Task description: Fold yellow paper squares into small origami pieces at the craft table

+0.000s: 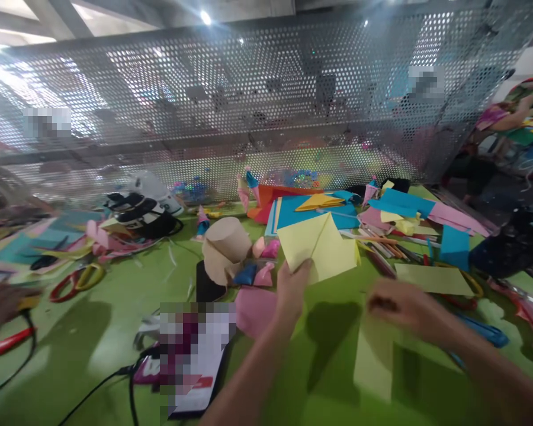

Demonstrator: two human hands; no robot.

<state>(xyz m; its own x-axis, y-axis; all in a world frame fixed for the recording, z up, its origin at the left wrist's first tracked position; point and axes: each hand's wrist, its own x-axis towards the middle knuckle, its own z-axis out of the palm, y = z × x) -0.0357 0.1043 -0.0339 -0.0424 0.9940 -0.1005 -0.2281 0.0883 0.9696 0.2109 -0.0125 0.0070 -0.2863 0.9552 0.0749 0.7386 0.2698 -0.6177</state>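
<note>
My left hand (294, 284) is closed on a folded piece of pale yellow paper (333, 251), thumb pressed on its lower edge, and holds it above the green table. A crease runs across the paper's face. My right hand (402, 305), somewhat blurred, has its fingers curled together at the upper end of a pale yellow paper strip (373, 367). The strip extends down from the fingers. Just beyond the right hand lies a flat yellow paper piece (433, 279). A pink round piece (255, 310) sits left of my left wrist.
Several pencils (388, 244) and coloured papers (400, 202) lie at the right. Beige tape rolls (226, 239) and blue paper sheets (293, 213) stand behind. Scissors (76, 281), a phone (199, 378) and another person's hand (0, 307) are at the left. A perforated metal screen (266, 106) borders the table (137, 307).
</note>
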